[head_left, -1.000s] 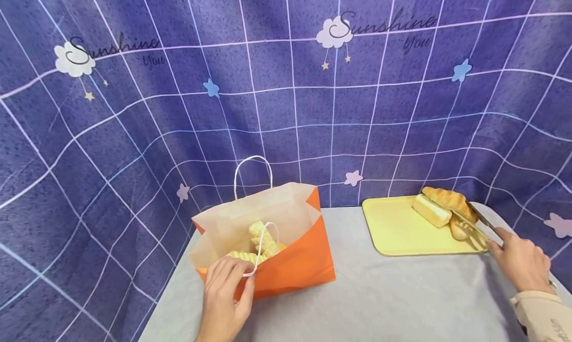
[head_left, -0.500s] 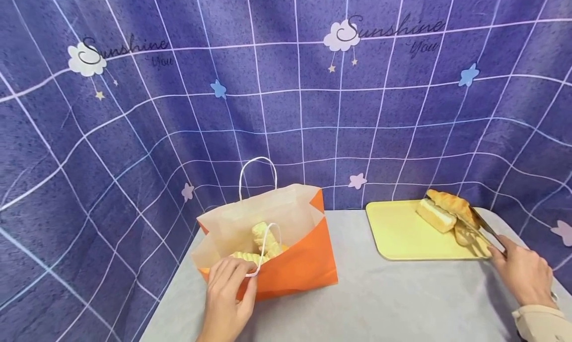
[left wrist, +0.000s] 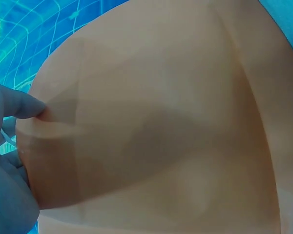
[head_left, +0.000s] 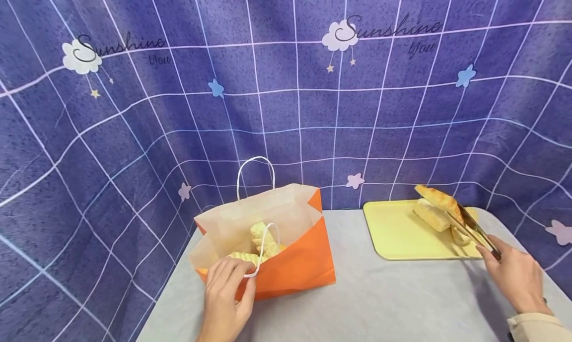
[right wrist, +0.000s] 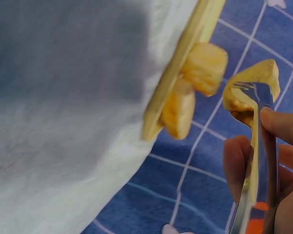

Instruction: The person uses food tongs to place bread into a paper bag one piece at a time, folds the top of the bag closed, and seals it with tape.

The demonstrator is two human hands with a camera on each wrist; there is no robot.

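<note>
With my right hand [head_left: 514, 277] I grip metal tongs [head_left: 473, 230], whose ends clasp a long golden bread [head_left: 440, 199]. In the head view the bread tilts over the yellow tray [head_left: 393, 233]; in the right wrist view it appears apart from the tray. A cream-topped bread [head_left: 431, 217] and a round roll [head_left: 460, 235] lie on the tray. My left hand [head_left: 228, 292] pinches the near rim of an orange paper bag [head_left: 295, 262] beside its white handle. Ridged pale yellow pieces [head_left: 263, 240] show inside. The left wrist view shows thumb and fingers at the bag's edge [left wrist: 63, 161].
The bag stands open on the left of the grey-white table [head_left: 357, 302], the tray at the right rear. Directly behind the table hangs a purple grid-patterned curtain [head_left: 313, 108], which also wraps round the left side. The bag's far handle [head_left: 255, 158] sticks up.
The long bread, clasped in the tongs, has risen off the tray and shifted slightly left. My right hand has moved a little left with it; my left hand keeps its hold on the bag.
</note>
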